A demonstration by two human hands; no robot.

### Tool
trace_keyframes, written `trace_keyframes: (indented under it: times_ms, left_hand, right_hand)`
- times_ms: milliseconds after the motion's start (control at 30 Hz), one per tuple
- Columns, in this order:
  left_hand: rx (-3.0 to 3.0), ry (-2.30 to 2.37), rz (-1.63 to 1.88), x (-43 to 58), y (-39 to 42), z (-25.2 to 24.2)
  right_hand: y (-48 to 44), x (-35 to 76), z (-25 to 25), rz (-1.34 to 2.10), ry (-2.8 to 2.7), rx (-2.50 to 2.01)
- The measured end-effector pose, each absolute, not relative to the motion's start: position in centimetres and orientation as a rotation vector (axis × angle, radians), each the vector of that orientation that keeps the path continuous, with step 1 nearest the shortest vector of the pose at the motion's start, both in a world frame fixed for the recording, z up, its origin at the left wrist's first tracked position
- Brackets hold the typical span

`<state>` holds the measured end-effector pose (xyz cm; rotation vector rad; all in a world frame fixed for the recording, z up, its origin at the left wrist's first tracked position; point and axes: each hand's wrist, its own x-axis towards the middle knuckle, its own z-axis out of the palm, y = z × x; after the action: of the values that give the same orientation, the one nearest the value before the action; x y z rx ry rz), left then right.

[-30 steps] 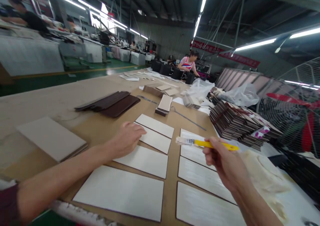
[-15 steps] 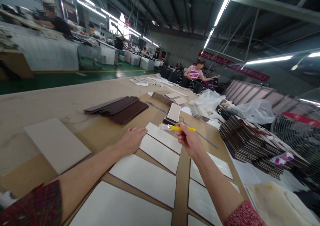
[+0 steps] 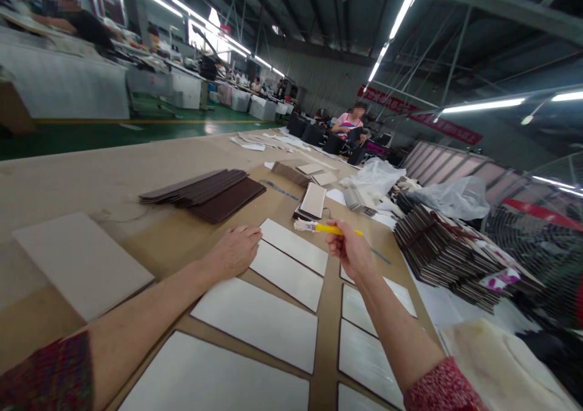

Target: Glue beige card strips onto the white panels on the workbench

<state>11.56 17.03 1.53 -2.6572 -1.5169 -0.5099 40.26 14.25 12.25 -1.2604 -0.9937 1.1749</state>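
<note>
In the head view my right hand (image 3: 351,250) is closed round the yellow handle of a paintbrush (image 3: 322,227). The brush is held level, its pale bristles pointing left, above the far end of a row of white rectangular panels (image 3: 255,320). My left hand (image 3: 234,252) lies palm down with fingers stretched out, fingertips at the left edge of the farthest panels. Under my right forearm is a second row of white panels (image 3: 364,350) with shiny, streaked surfaces, partly hidden by the arm.
A fanned stack of dark brown boards (image 3: 214,195) lies beyond my left hand, and a beige board (image 3: 82,262) at the left. Small beige pieces (image 3: 313,200) are stacked ahead. Bundled brown panels (image 3: 441,253) and plastic bags (image 3: 460,198) line the right. A co-worker (image 3: 350,121) is at the far end.
The brush and my right hand have shifted slightly right relative to the panels. My left hand stays at the panels' left edge. The whole view has swung a little.
</note>
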Motion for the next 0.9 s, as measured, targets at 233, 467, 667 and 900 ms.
trace_keyframes:
  times_ms: [233, 467, 667, 900]
  left_hand:
    - [-2.621, -1.443, -0.676, 10.8, 16.8, 2.3]
    - [-3.016, -0.89, -0.552, 18.1, 12.6, 6.9]
    - [-3.228, -0.71, -0.274, 26.8, 12.7, 6.9]
    - [-3.217, -0.754, -0.205, 30.8, 14.9, 4.3]
  right_hand:
    - [8.4, 52.1, 13.6, 0.787, -0.932, -1.458]
    - [6.7, 55.2, 10.3, 0.782, -0.886, -1.606]
    - [8.5, 53.2, 8.8, 0.844, -0.916, -1.67]
    - [8.4, 54.5, 8.2, 0.821, -0.924, -1.787]
